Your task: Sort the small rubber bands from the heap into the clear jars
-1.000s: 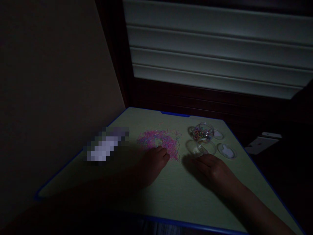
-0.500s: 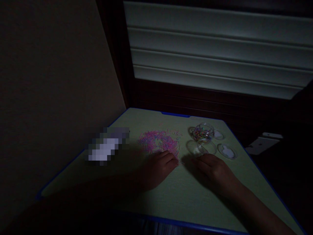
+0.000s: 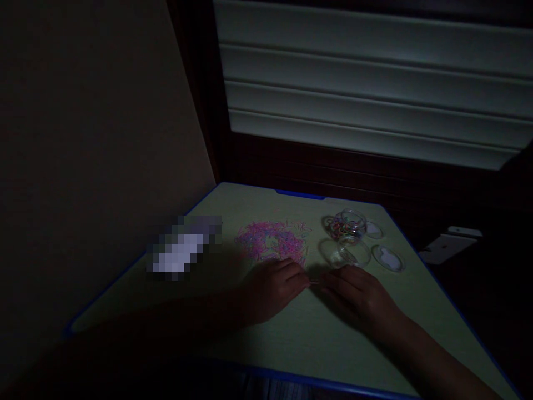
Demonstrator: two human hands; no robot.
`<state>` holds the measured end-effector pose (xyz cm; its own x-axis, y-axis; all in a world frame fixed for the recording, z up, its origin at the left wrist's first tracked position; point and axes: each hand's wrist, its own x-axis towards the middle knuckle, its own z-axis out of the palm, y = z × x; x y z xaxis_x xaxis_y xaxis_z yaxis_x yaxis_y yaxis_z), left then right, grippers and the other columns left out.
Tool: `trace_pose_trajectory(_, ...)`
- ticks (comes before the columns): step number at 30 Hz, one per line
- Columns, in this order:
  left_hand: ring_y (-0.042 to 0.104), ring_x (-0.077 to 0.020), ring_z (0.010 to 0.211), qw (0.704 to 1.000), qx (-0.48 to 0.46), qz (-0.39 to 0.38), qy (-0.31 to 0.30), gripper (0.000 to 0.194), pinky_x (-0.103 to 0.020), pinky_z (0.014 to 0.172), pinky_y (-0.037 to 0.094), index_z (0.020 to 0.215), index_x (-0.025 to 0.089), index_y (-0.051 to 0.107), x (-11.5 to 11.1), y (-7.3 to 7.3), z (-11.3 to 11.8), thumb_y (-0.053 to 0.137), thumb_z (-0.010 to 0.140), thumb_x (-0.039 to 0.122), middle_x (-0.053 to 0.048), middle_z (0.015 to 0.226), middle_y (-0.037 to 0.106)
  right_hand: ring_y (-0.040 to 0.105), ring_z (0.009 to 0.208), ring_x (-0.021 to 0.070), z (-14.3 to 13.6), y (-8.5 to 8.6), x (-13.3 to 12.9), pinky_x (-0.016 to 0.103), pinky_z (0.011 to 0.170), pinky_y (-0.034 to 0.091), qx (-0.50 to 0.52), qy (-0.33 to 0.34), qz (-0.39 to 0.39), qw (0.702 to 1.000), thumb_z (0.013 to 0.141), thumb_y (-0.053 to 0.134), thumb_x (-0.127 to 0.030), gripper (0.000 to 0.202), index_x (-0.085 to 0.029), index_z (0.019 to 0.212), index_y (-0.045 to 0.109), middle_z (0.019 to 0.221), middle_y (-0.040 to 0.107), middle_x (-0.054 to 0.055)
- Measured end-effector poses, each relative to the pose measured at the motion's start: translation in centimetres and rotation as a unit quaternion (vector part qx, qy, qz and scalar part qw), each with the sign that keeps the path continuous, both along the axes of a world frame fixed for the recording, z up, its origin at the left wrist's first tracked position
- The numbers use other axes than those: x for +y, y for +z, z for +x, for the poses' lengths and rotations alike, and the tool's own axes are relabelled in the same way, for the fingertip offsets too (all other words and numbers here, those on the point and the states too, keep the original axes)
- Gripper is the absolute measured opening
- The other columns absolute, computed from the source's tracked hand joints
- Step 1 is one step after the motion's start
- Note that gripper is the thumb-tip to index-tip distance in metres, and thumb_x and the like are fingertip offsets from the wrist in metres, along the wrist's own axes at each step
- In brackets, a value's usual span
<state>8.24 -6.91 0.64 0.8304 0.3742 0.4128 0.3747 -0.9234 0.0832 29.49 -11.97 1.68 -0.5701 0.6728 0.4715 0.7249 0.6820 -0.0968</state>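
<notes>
My left hand is closed in a pinch just in front of a loose pile of thin pink and purple pieces, which look like small elastic bands. My right hand, also pinching, faces it across a narrow gap. A thin pale band spans that gap, held at one end by each hand. Beyond the right hand lies a clear round container. Behind that, a clear jar holds multicoloured ring-like pieces. Dim light hides the finer detail of the fingers.
Two clear round lids with white labels, a nearer lid and a farther lid, lie at the right of the pale table. A blurred-out white object is at the left. A white box sits beyond the right edge.
My hands have come to face each other at about the same height, the left shifting slightly right. A thin band now shows stretched between the fingertips.
</notes>
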Motion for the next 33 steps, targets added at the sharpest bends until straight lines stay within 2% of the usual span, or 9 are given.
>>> trace_pose_trajectory(7,0.048,-0.0132,0.078,1.000,0.007,0.022,-0.008,0.021,-0.028,0.068,0.040,0.086,0.015,0.055,0.0,-0.1,0.1,0.035,0.089,0.019,-0.003,0.081,0.054,0.053,0.071,0.0138,-0.3,-0.1,0.0,0.029,0.066,0.042,-0.010,-0.001,-0.011,1.000,0.082,0.049,-0.022,0.021,-0.016,0.100,0.058,0.080,0.061,0.006)
trace_pose_trajectory(12,0.048,-0.0134,0.078,0.999,0.016,0.033,-0.014,0.019,-0.027,0.068,0.040,0.086,0.015,0.055,0.0,0.0,0.1,0.036,0.088,0.019,-0.004,0.080,0.054,0.053,0.067,0.0128,-0.1,-0.2,0.1,0.027,0.062,0.041,-0.020,0.024,0.010,0.999,0.083,0.046,-0.018,0.018,-0.016,0.094,0.060,0.072,0.060,0.005)
trace_pose_trajectory(17,0.048,-0.0134,0.077,0.999,0.019,0.033,-0.010,0.021,-0.028,0.068,0.040,0.084,0.015,0.054,0.0,-0.1,0.1,0.035,0.089,0.020,-0.003,0.080,0.054,0.052,0.068,0.0129,0.1,-0.3,0.0,0.028,0.062,0.041,-0.018,0.038,-0.001,0.999,0.083,0.046,-0.016,0.019,-0.015,0.097,0.059,0.073,0.060,0.005)
trace_pose_trajectory(27,0.047,-0.0140,0.077,0.998,0.032,0.051,-0.004,0.019,-0.029,0.066,0.039,0.085,0.017,0.055,-0.1,-0.1,0.1,0.036,0.088,0.021,-0.003,0.078,0.053,0.051,0.065,0.0126,0.0,-0.1,0.0,0.027,0.060,0.041,-0.049,0.034,0.010,0.998,0.083,0.044,-0.016,0.016,-0.015,0.088,0.060,0.069,0.058,0.004)
trace_pose_trajectory(33,0.047,-0.0147,0.077,0.997,0.049,0.059,-0.010,0.018,-0.029,0.067,0.039,0.085,0.017,0.054,0.1,-0.2,0.1,0.036,0.087,0.017,-0.003,0.078,0.054,0.051,0.071,0.0155,0.5,0.7,-0.3,0.029,0.062,0.043,-0.055,0.033,0.025,0.998,0.083,0.043,-0.012,0.022,-0.012,0.100,0.057,0.078,0.060,0.008)
